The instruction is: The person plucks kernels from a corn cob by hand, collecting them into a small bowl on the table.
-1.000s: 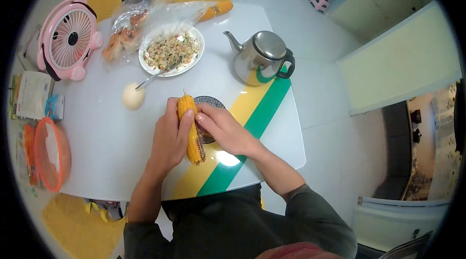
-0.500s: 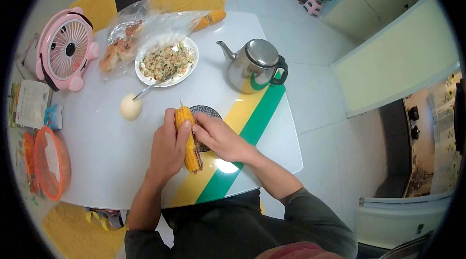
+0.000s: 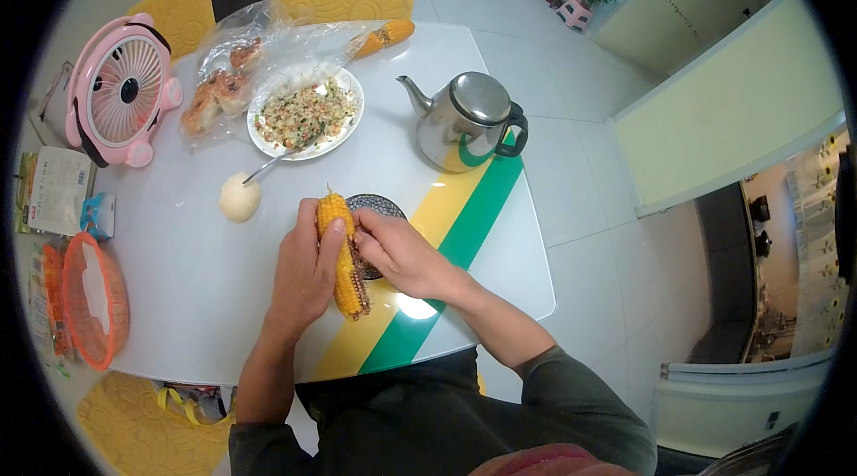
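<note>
My left hand [image 3: 306, 264] is wrapped round a yellow corn cob [image 3: 345, 284], its thumb lying along the kernels. The cob stands at a slant, tip away from me, and a strip down its right side is bare of kernels. Against that right side, my right hand [image 3: 398, 251] presses its curled fingers and thumb; whether loose kernels are in them is hidden. Beneath the hands sits a dark patterned bowl [image 3: 379, 204], partly covered by the cob and my right hand. A pale round bun [image 3: 239, 199] lies to the left of them.
A plate of fried rice [image 3: 303, 115] with a spoon stands farther back, beside bread in a plastic bag [image 3: 223, 88] and another corn cob [image 3: 390, 33]. A steel kettle [image 3: 469, 124] is at right. At left are a pink fan [image 3: 125, 92] and an orange basket [image 3: 70, 298].
The cob has turned slightly in my left hand, so more of its bare strip shows. My right fingers have curled in a little along its side.
</note>
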`<control>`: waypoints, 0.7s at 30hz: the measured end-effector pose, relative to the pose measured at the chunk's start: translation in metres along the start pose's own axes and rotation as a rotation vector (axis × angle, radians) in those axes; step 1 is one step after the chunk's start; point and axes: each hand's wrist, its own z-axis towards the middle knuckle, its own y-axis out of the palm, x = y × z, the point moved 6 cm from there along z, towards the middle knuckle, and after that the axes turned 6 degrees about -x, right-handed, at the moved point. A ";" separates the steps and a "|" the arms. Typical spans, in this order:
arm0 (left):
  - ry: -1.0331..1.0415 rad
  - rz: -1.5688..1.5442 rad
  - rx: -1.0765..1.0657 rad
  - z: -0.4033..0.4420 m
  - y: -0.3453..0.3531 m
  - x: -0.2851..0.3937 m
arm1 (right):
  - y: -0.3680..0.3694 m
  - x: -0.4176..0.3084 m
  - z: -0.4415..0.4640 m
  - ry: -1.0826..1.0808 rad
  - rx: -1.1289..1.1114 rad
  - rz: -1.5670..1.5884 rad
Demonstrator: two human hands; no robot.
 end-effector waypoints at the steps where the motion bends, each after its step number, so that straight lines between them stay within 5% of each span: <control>1: -0.002 0.004 -0.002 0.000 0.000 0.000 | -0.001 0.000 0.000 -0.015 0.007 0.011; 21: 0.047 -0.023 -0.021 -0.001 0.001 -0.006 | 0.000 0.006 -0.003 0.005 0.005 -0.064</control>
